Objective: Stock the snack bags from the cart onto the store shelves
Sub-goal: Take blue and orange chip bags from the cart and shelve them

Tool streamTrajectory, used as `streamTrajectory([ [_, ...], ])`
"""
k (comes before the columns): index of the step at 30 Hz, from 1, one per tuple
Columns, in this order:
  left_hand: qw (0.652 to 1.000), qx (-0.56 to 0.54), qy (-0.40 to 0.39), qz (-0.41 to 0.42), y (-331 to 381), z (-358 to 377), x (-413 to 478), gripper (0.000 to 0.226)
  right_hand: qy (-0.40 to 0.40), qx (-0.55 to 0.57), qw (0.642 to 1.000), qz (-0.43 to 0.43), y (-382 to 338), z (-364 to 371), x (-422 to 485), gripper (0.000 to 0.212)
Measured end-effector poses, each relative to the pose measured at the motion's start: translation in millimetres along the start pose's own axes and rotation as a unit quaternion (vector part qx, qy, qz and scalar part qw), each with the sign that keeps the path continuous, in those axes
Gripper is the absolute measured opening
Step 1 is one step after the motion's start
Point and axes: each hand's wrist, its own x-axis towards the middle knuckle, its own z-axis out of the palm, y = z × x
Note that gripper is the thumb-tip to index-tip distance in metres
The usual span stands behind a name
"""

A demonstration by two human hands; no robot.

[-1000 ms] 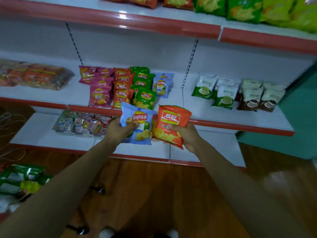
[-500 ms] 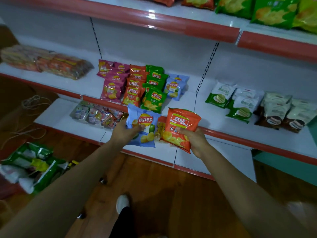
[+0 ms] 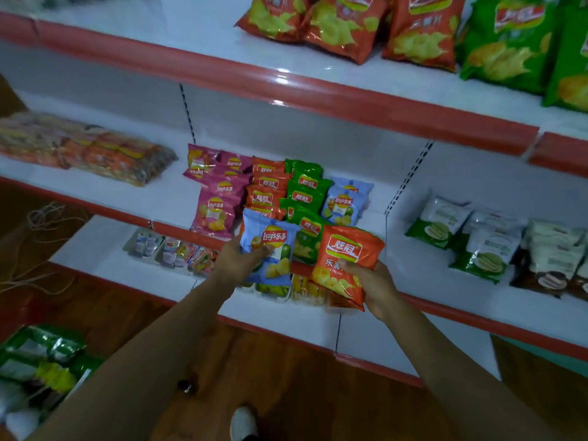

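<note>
- The middle shelf [image 3: 178,202] fills more of the view than a second ago. The person has stepped in, so the stocking spot is now within reach.
- Rows of small bags [image 3: 270,189] lie toward the centre of the middle shelf: pink, orange, green, then blue at the right end.
- Below and left of the middle shelf, the cart [image 3: 41,361] shows more bags waiting, so the task seems far from done.
- The blue bag [image 3: 270,246] has risen from below the middle shelf's front edge to overlap it, in front of the orange and green rows. The left grip [image 3: 237,259] holds it, fingers curled round its lower left side and thumb on its face.
- The orange bag [image 3: 346,259] has come up likewise, further right along that front edge. The right grip [image 3: 372,281] clasps its lower right corner.
- Setting down looks to be next. Neither bag hangs before its own colour's row, so they will probably have to swap sides.
</note>
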Motion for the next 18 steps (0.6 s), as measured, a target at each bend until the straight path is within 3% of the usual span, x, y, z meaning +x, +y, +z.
streamTrajectory([
  [18,0.998,-0.034,-0.018,0.043,51.1,5.7,71.1,0.019,0.018,0.013,0.998,-0.058,-63.2,26.9,68.2,0.037],
])
